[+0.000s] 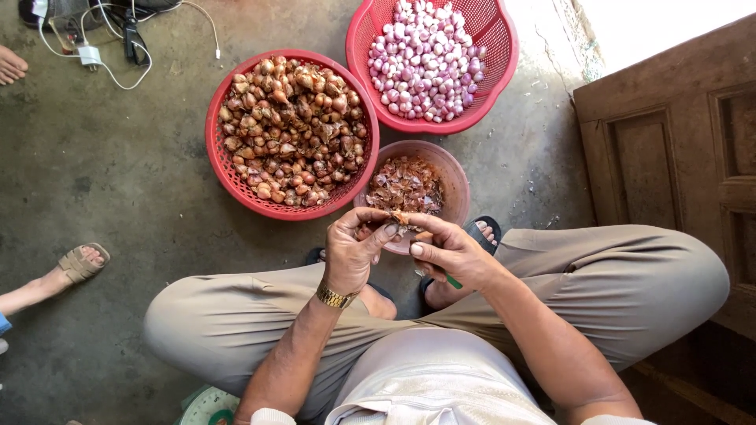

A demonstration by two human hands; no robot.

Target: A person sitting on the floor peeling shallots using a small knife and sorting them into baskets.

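Left hand (352,250): clenched around a small brown-skinned shallot (399,219), fingers curled over it, thumb and forefinger pinching its papery skin; a gold metal wristwatch (335,297) sits on the wrist.
Right hand (450,253): closed around a small knife with a green handle (453,281), of which only the handle tip shows below the palm; thumb pressed toward the shallot, touching the left hand's fingertips.
Shallot position: held between both hands, just above the near rim of the round pink plastic bowl of dry peelings (450,171).
Left basket: round red plastic mesh basket (216,157) heaped with unpeeled brown shallots, on the concrete floor (118,173), touching the pink bowl.
Far basket: second red plastic mesh basket (504,55) filled with peeled pale purple shallots, just beyond the bowl.
Person: seated with knees spread in beige trousers (630,275), feet in dark sandals beside the bowl.
Right side: brown panelled wooden door (669,149).
Others: another person's foot in a tan sandal (79,264) at the left; white charger and cables (90,55) at the top left.
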